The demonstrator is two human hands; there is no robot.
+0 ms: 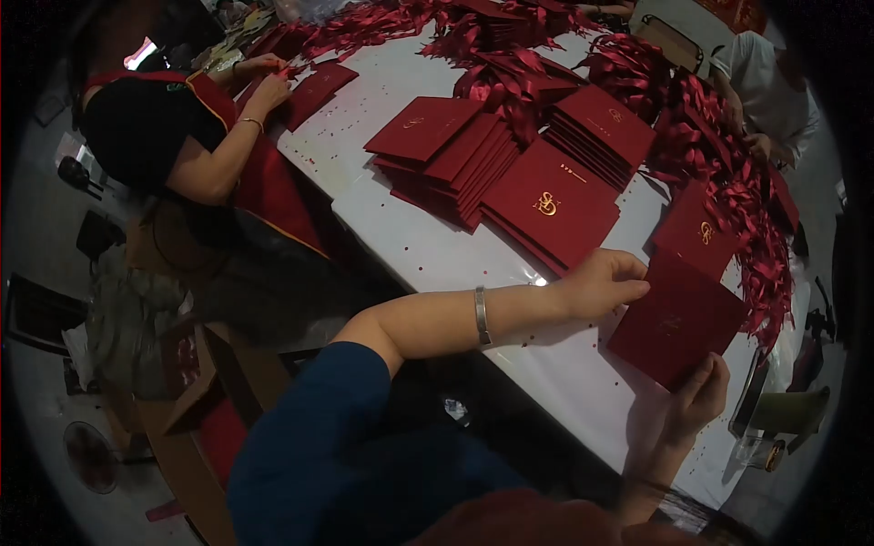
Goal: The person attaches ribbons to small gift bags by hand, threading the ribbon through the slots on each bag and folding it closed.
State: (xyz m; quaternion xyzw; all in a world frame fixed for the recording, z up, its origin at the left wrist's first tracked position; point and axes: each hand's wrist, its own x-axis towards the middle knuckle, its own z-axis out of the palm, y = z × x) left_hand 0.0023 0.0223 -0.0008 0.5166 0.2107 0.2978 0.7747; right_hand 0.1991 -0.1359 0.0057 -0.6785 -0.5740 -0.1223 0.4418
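In front of me is a dark red card folder (675,314), tilted up off the white table, with a faint emblem on its face. My left hand (596,284) pinches it near its upper left edge, thumb and fingers bent round the side. From below, my right hand (699,396) grips the lower right edge, thumb on the near face; its other fingers are partly hidden. Just behind it lies another red folder (701,232) with a gold emblem. To the left of that is a stack of red folders (551,202), near my left hand.
Fanned red folders (437,146) and another pile (605,127) stand farther back on the white table (391,227). Red satin ribbons (628,68) heap along the far and right sides. One person (196,136) handles red pieces at left; another person (769,91) sits at right.
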